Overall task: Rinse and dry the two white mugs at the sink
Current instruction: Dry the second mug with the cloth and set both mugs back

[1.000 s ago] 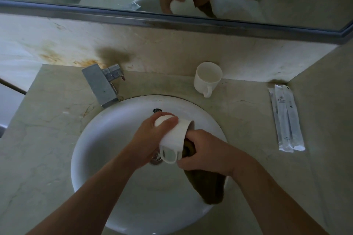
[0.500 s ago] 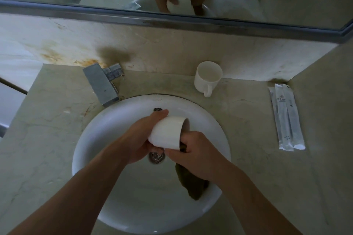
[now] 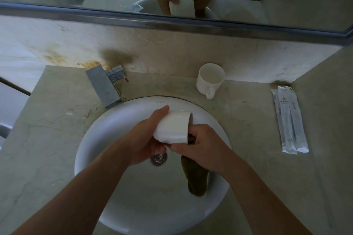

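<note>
Over the round white sink (image 3: 114, 129), my left hand (image 3: 145, 139) grips a white mug (image 3: 172, 127) lying on its side, mouth turned to the right. My right hand (image 3: 204, 149) is closed on a dark olive cloth (image 3: 196, 177); part of the cloth is pushed into the mug's mouth and the rest hangs down into the basin. The mug's handle is hidden. A second white mug (image 3: 210, 79) stands upright on the counter behind the sink, handle toward me.
A square metal faucet (image 3: 104, 87) juts over the basin's back left rim. The drain (image 3: 159, 158) shows below the hands. Two wrapped white sachets (image 3: 290, 118) lie on the stone counter at the right. A mirror runs along the back wall.
The held mug has turned in my left hand, so its handle went from facing down to out of sight. More cloth is bunched at its mouth and less of it hangs into the basin.
</note>
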Motion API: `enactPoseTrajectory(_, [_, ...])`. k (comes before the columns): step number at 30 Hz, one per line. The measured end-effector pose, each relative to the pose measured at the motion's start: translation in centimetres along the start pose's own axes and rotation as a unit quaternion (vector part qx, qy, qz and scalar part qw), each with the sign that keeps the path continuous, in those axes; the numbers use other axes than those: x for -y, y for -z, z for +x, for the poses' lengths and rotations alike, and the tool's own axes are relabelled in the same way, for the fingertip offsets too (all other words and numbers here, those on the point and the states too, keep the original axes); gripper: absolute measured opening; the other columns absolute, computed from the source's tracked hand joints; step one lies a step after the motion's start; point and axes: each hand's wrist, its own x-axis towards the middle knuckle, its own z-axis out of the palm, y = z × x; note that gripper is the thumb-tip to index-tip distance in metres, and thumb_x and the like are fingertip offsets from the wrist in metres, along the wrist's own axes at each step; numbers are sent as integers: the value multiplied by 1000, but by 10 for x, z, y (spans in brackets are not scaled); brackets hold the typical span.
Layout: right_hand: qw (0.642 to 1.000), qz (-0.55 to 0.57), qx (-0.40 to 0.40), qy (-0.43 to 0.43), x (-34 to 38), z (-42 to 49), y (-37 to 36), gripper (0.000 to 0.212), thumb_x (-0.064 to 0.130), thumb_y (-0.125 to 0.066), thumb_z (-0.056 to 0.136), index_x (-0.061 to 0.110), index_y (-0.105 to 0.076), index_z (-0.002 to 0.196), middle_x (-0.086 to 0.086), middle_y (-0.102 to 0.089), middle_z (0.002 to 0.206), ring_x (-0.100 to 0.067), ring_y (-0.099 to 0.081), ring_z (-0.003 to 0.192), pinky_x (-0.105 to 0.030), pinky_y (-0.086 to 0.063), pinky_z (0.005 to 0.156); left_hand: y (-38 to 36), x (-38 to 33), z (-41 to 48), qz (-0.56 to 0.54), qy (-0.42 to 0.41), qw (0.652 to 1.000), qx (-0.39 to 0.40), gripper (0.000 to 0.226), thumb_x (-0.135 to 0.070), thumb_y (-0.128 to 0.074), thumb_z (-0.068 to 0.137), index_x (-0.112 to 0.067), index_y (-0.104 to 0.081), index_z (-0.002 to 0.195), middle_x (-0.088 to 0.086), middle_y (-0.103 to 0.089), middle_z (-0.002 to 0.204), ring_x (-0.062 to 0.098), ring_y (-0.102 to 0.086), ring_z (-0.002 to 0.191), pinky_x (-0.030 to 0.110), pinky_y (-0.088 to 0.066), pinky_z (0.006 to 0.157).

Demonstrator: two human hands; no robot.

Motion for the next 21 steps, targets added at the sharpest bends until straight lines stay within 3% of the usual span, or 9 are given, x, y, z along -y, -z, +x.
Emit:
enactPoseTrajectory(2, [997, 71, 5, -35, 2, -1, 0, 47, 23, -86, 88, 22, -73, 133, 7, -81, 117, -6, -75, 110, -31, -61, 99, -1, 7, 2, 16, -70, 997, -16, 65, -58, -74, 85, -13, -65, 131, 32, -69, 120, 37, -69, 97, 55, -51, 89])
enactPoseTrajectory(4, [986, 144, 31, -74, 0, -2, 3, 50, 20, -87, 86, 24, -72, 133, 5, -81, 117, -14, -75, 112, -42, -61, 102, 2, 12, 1, 39, -129, 991, 11, 63, -49, -75, 81, -19, -62, 135, 28, -66, 131, 37, -72, 109, 59, -53, 97])
enactPoseTrajectory(8, [981, 145, 99, -85, 0, -5, 22, 49, 10, -85, 86, 19, -72, 133, 1, -81, 119, -16, -76, 113, -43, -59, 105, 15, 15, -10, 28, -73, 990, 121, 72, -24, -82, 76, -24, -58, 145, 20, -69, 130, 39, -73, 113, 50, -64, 84])
enactPoseTrajectory(10, [984, 110, 118, -73, 4, -7, 29, 47, 10, -85, 87, 18, -73, 132, 2, -81, 119, -14, -76, 113, -39, -59, 105, 16, 15, -15, -12, -31, 992, 121, 68, -34, -89, 72, -28, -67, 136, 17, -74, 123, 37, -76, 106, 51, -66, 75])
enactPoseTrajectory(12, [989, 46, 124, -58, 9, -6, 30, 46, 15, -86, 87, 22, -74, 131, 5, -81, 118, -9, -75, 111, -35, -60, 102, 10, 12, -16, -44, -4, 995, 90, 66, -58, -80, 80, -26, -68, 136, 21, -74, 123, 40, -75, 102, 52, -65, 72])
enactPoseTrajectory(14, [993, -1, 109, -49, 13, -5, 26, 48, 19, -88, 86, 22, -74, 132, 6, -81, 117, -6, -75, 109, -34, -62, 99, 3, 12, -13, -55, 1, 998, 34, 64, -55, -72, 88, -16, -63, 138, 23, -75, 115, 39, -76, 96, 45, -64, 67])
enactPoseTrajectory(17, [1000, -13, 8, -21, 15, -7, 20, 46, 21, -88, 85, 27, -74, 129, 12, -80, 115, -2, -73, 106, -33, -62, 97, -2, 19, -10, -147, -15, 989, -9, 57, -44, -69, 88, -14, -63, 136, 22, -75, 116, 37, -77, 96, 41, -65, 62])
enactPoseTrajectory(19, [988, 14, -155, -23, 14, -16, 12, 36, 25, -82, 91, 38, -69, 122, 18, -75, 109, 0, -71, 99, -29, -61, 95, -3, 26, -9, -234, -34, 971, -23, 57, -44, -67, 94, -18, -57, 144, 24, -68, 134, 41, -73, 113, 41, -66, 66])
enactPoseTrajectory(21, [954, 83, -288, -30, 19, -25, -5, 25, 36, -71, 99, 49, -60, 117, 17, -71, 102, -2, -69, 90, -28, -61, 88, -12, 32, -8, -298, -59, 951, -60, 59, -44, -67, 96, -23, -52, 148, 25, -65, 141, 45, -69, 122, 44, -66, 71])
